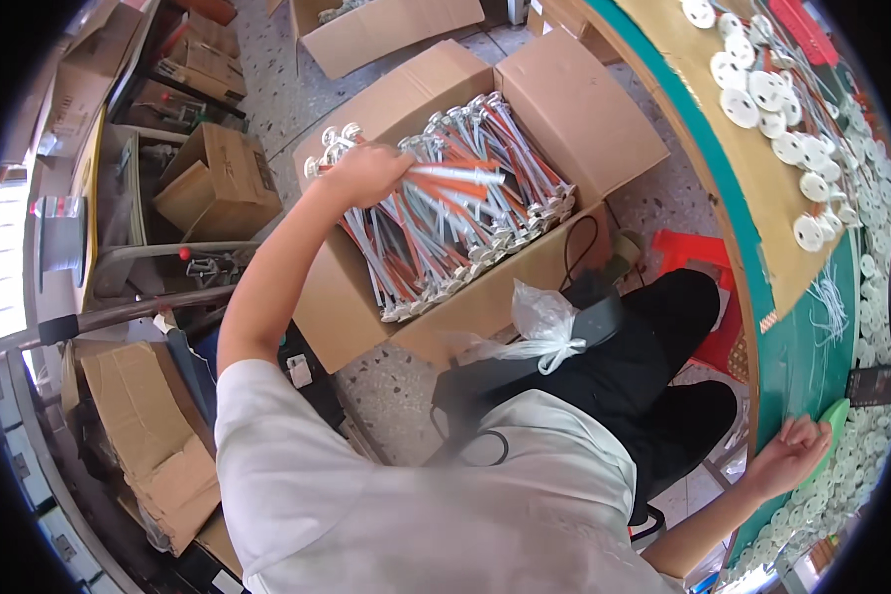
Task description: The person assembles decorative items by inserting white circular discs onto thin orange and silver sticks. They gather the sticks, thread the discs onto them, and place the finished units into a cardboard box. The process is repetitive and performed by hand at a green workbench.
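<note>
Forearm reaching up and forward, a worker's left hand point(368, 174) is clasping a bundle of orange and white wires point(465, 181) and is holding it above similar disc-ended wires point(445, 243) that are filling an open cardboard box point(586, 117). Out to the side, the right hand point(794, 453) is curling its fingers at the green worktable point(797, 371), beside a light-green piece point(834, 436) (whether it is gripping that piece, one cannot tell).

Shows matt brown cardboard box point(586, 117) below left hand point(368, 175), smooth plastic-looking white-and-orange strands point(457, 180) within its grip, smooth green tabletop point(797, 371) beside right hand point(792, 455).
</note>
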`<state>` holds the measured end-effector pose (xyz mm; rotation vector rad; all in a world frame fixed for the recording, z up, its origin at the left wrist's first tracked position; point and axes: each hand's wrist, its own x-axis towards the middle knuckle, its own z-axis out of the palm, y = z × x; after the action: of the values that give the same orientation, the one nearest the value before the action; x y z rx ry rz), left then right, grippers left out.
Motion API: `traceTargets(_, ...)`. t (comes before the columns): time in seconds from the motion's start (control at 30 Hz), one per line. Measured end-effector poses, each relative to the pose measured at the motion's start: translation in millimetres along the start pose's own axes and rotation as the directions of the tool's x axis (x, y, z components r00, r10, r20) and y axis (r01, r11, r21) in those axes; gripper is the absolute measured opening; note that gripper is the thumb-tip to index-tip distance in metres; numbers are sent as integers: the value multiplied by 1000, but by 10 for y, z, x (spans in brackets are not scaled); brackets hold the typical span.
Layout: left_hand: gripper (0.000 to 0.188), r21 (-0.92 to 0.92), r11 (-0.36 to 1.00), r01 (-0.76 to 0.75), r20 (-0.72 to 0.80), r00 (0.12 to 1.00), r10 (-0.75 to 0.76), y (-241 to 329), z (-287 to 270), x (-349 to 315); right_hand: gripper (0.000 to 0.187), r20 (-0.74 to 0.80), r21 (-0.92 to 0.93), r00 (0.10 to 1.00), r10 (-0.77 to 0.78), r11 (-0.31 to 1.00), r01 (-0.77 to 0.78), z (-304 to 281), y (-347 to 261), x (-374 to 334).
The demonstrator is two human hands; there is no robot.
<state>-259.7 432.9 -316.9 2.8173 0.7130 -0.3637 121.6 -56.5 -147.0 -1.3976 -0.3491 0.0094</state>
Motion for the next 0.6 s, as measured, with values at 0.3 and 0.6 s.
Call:
traceTargets(0.3, 32, -973, 203, 106, -128, 481, -867, -21, 1039, 747, 21, -9, -243, 1000, -19, 970, 16, 63, 67, 2)
traceTargets(0.6, 46, -872, -164, 462, 350, 350, -869, 573, 2437, 1380, 9, -115, -323, 993, -27, 946, -12, 153, 67, -28)
